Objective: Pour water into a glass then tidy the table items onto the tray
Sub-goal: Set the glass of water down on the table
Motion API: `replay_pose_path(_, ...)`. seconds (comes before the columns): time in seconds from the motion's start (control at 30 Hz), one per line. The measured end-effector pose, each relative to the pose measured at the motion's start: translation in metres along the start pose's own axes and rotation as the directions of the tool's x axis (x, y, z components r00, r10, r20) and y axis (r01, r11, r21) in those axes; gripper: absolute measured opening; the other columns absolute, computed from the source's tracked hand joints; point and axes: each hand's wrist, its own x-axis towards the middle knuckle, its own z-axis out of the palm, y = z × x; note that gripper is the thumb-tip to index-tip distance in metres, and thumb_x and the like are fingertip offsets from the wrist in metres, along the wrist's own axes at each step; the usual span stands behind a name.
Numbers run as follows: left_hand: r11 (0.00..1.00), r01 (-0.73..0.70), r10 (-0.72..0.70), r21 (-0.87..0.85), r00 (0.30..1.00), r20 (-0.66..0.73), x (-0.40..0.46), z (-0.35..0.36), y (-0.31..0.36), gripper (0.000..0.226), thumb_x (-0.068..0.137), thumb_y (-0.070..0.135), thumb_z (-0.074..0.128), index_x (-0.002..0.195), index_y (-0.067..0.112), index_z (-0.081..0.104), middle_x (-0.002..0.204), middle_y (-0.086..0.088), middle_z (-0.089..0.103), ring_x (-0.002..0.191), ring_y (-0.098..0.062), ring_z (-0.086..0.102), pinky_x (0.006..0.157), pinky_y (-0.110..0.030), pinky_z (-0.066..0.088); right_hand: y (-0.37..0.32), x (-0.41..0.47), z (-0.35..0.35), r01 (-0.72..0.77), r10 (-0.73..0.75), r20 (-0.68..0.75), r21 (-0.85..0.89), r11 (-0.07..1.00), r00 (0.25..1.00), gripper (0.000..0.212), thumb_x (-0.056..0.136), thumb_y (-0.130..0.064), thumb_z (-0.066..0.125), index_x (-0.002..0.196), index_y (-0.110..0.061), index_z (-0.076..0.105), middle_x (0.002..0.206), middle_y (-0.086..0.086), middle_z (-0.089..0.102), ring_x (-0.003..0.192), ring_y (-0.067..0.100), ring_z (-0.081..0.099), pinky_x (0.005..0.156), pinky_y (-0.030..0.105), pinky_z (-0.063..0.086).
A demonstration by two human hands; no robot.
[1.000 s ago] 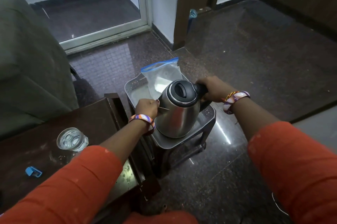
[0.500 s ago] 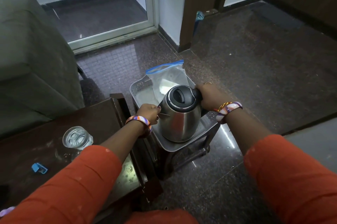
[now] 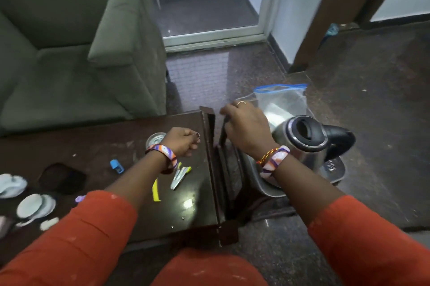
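My right hand rests curled on the near edge of the tray, holding nothing I can make out; left hand loosely closed, empty, over the table beside the glass. Glass looks filled. Kettle and zip bag sit on the tray. Left on the table: blue clip, yellow strip, small tools, white dishes. Pouring seems done; tidying barely begun.
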Motion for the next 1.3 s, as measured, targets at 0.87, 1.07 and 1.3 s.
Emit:
replay_pose_path(0.87,0.949,0.315,-0.305,-0.033,0.937,0.172,0.14,-0.145,-0.143,0.053,0.09,0.0,0.045,0.141,0.008,0.036,0.125,-0.015,0.058,0.091,-0.027,0.06,0.085,-0.031,0.048,-0.13,0.098,0.273,-0.939,0.679,0.65,0.276,0.207,0.341,0.035,0.082,0.007,0.052,0.114,-0.002,0.063,0.101,0.014,0.067,0.093,0.028,0.062,0.089,0.04,0.052)
replay_pose_path(1.07,0.923,0.34,-0.314,-0.18,0.936,0.156,0.148,-0.146,-0.155,0.045,0.084,-0.007,0.049,0.127,0.006,0.055,0.12,-0.018,0.064,0.101,-0.025,0.059,0.101,-0.043,0.045,-0.136,0.102,0.271,-0.945,0.739,0.594,0.26,0.197,0.317,0.04,0.08,0.007,0.057,0.117,-0.006,0.065,0.11,0.015,0.07,0.099,0.035,0.067,0.088,0.047,0.055)
replay_pose_path(1.3,0.938,0.292,-0.284,-0.188,0.956,0.066,0.139,-0.151,-0.159,0.057,0.075,-0.001,0.059,0.131,0.01,0.053,0.122,-0.018,0.065,0.108,-0.033,0.065,0.094,-0.049,0.053,-0.145,0.104,0.272,-0.921,0.773,0.507,0.285,0.266,0.381,0.04,0.081,0.007,0.042,0.113,0.0,0.065,0.11,0.023,0.068,0.096,0.044,0.066,0.084,0.051,0.056)
